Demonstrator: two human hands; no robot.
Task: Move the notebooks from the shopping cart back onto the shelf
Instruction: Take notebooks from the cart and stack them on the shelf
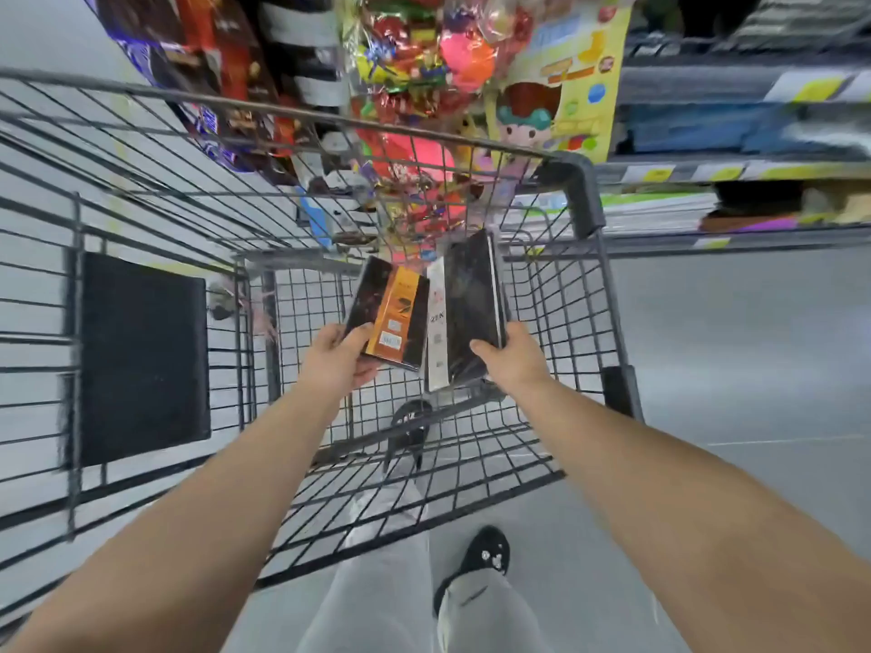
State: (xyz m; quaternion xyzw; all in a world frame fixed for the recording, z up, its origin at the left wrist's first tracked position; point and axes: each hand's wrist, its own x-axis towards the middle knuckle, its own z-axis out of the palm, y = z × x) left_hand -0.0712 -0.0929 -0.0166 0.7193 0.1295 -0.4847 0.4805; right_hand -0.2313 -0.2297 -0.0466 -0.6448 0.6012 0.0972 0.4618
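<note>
Both my arms reach down into a grey wire shopping cart [577, 190]. My left hand [337, 358] grips the near edge of a dark notebook with an orange band [393, 313]. A black notebook with a white band [464, 313] is held at its near right corner by my right hand [511, 358]. The two notebooks sit side by side above the cart's wire floor, tilted up at their far ends. To the right stands the shelf [735, 172] with yellow price tags, carrying stacks of flat stationery.
A black panel [143, 358] hangs on the cart's left wall. Hanging bags of colourful sweets and toys [414, 68] crowd the far end of the cart. My leg and black shoe [483, 556] are on the grey floor beside the cart's near right side.
</note>
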